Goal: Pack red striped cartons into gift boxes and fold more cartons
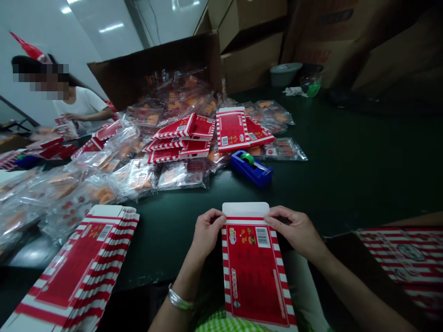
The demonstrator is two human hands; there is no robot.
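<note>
A flat red-and-white striped carton (254,272) with a white top flap lies in front of me, partly over the table's near edge. My left hand (206,230) pinches its upper left corner, fingers closed on the card. My right hand (294,229) pinches the upper right corner the same way. A silver bangle sits on my left wrist. Both hands hold the carton near the fold of the flap.
A fanned stack of flat striped cartons (83,267) lies at lower left. A blue tape dispenser (252,168) stands ahead. Clear packets of orange items (134,177) and filled red boxes (183,138) cover the dark green table (346,166). Another person (79,108) works at far left. Brown cardboard boxes (249,41) stand behind.
</note>
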